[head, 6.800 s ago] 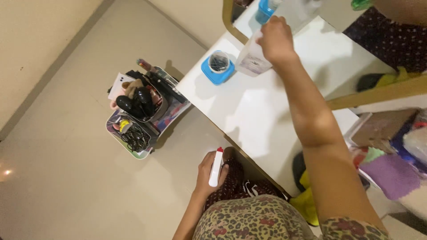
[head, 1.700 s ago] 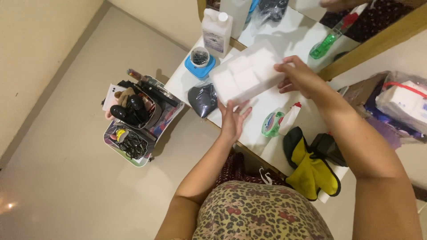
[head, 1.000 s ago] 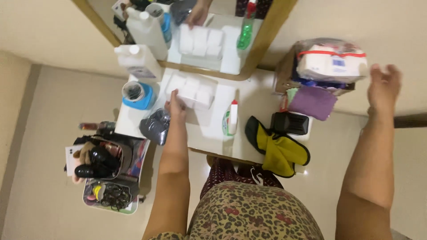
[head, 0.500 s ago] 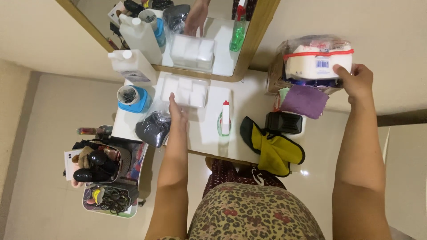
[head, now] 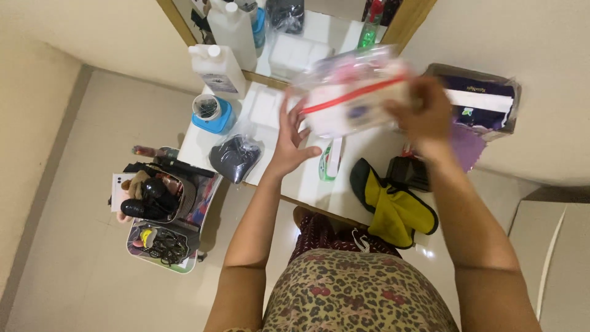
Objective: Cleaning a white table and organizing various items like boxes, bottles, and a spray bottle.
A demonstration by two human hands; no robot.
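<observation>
Head view, upper centre of the frame: the right hand (head: 424, 114) grasps a clear red-striped packet (head: 353, 98) above the white table (head: 307, 184), while the left hand (head: 290, 138), fingers spread, steadies its other end.

A white worktop (head: 289, 184) is standing against a cream wall (head: 92, 31), with a wood-framed mirror (head: 409, 18) leaning at its back. Pale glossy floor tiles (head: 80, 270) are reflecting soft indoor light, and a darker skirting strip (head: 43, 184) is running along the left.
</observation>
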